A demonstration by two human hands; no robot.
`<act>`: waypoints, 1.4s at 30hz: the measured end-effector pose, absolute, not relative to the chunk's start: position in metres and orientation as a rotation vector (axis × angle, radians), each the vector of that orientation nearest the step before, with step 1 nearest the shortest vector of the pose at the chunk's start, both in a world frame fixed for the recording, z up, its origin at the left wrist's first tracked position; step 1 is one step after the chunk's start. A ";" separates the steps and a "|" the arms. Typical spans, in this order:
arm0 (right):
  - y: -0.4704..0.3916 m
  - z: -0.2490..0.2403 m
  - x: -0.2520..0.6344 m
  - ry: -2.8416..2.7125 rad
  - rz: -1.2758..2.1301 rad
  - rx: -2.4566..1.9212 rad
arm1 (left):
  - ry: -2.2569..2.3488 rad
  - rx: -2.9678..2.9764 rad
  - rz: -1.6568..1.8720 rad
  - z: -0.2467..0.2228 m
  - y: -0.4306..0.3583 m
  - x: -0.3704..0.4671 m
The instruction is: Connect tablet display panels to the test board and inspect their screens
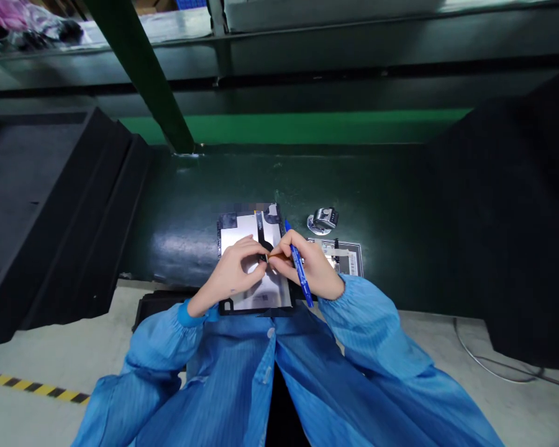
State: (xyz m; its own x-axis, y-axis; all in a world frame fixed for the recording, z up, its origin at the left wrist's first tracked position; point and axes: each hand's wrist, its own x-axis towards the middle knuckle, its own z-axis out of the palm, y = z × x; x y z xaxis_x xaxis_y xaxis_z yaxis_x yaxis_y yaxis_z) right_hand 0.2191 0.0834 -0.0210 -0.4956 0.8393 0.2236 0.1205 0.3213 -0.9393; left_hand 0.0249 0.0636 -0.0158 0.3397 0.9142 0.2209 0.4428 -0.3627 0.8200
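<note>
A flat display panel (272, 298) with a silvery back and black borders lies at the bench's front edge, below both hands. My left hand (237, 268) is over its middle, thumb and fingers pinched at a small dark piece by the black strip (261, 228) on the panel. My right hand (317, 270) meets it there, with a thin orange-brown piece at its fingertips. A blue marker pen (300, 271) is tucked between the fingers of the same hand, slanting over the panel's right side. The fingers hide exactly what the fingertips grip.
Right of the panel lies a flat part with a barcode label (353, 262), partly behind my right hand. Beyond it stands a small metal device on a round base (325, 219). Stacked black trays (116, 186) flank the left; a dark bulk (503, 217) fills the right. A green post (151, 87) rises behind.
</note>
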 end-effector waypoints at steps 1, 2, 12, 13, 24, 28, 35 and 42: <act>0.083 -0.022 0.219 -1.839 1.226 -0.853 | 1.166 1.877 0.906 -0.017 0.065 0.027; 0.083 -0.023 0.219 -1.830 1.233 -0.851 | 1.142 1.812 0.900 -0.017 0.066 0.027; 0.080 -0.025 0.215 -1.725 1.379 -0.820 | 0.919 1.606 0.919 -0.022 0.071 0.016; 0.080 -0.025 0.215 -1.729 1.369 -0.824 | 0.913 1.611 0.927 -0.024 0.072 0.016; 0.087 -0.028 0.229 -1.518 1.150 -0.938 | 1.242 1.465 1.039 -0.008 0.045 -0.009; 0.121 -0.029 0.270 -1.369 0.784 -1.148 | 1.361 1.199 0.605 0.000 -0.004 -0.056; 0.164 -0.056 0.293 -1.377 1.146 -1.214 | 1.314 0.253 0.704 -0.062 -0.045 -0.028; 0.164 -0.060 0.290 -1.361 1.198 -1.142 | 1.346 0.307 0.794 -0.012 -0.033 -0.036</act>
